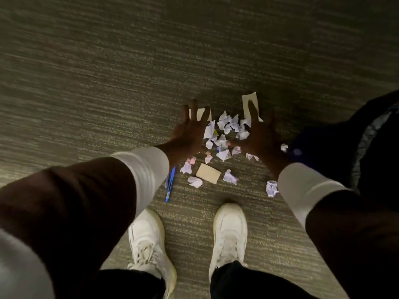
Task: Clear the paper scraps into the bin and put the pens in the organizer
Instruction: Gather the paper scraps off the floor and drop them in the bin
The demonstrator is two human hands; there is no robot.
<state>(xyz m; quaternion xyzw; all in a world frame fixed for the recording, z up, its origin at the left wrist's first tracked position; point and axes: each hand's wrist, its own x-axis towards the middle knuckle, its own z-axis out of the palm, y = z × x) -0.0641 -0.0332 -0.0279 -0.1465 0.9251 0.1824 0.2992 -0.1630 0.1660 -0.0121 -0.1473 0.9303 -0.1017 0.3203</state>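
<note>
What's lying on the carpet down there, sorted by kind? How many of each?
Blue pens: 1
Flat tan paper pieces: 3
Crumpled white paper scraps: too heaped to count exactly, roughly 20
Total: about 24, plus a dark bag on the right.

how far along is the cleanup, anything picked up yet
Nothing looks done: the crumpled white paper scraps lie piled on the striped carpet, and the blue pen lies beside them. In hand: nothing; the left hand and right hand spread open over the pile. Left: all scraps and the pen. No organizer shows.
</note>
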